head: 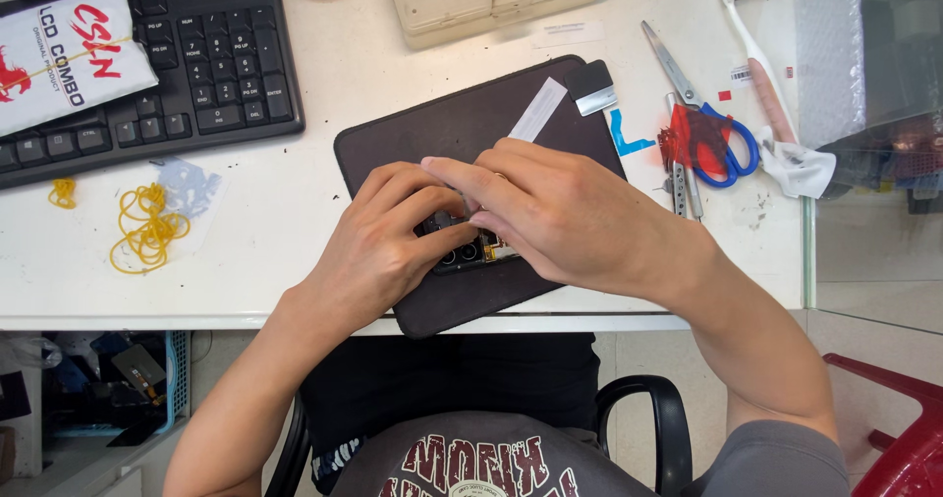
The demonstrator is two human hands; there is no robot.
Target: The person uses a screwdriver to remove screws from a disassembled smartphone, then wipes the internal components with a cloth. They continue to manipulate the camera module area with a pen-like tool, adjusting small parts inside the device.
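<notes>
Seated person's left hand (393,237) and right hand (550,217) meet over a small dark phone assembly (462,251) on a brown work mat (413,138) on the bench (324,75). Both grips pinch it closed. Step: fine part seating; next calls for steady fingertip pressure.

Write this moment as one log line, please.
left hand: on phone | right hand: on phone | under: dark mat | nearby: scissors

Both hands hide most of the small dark device (462,251); the keyboard (196,65) runs off the left edge.
</notes>
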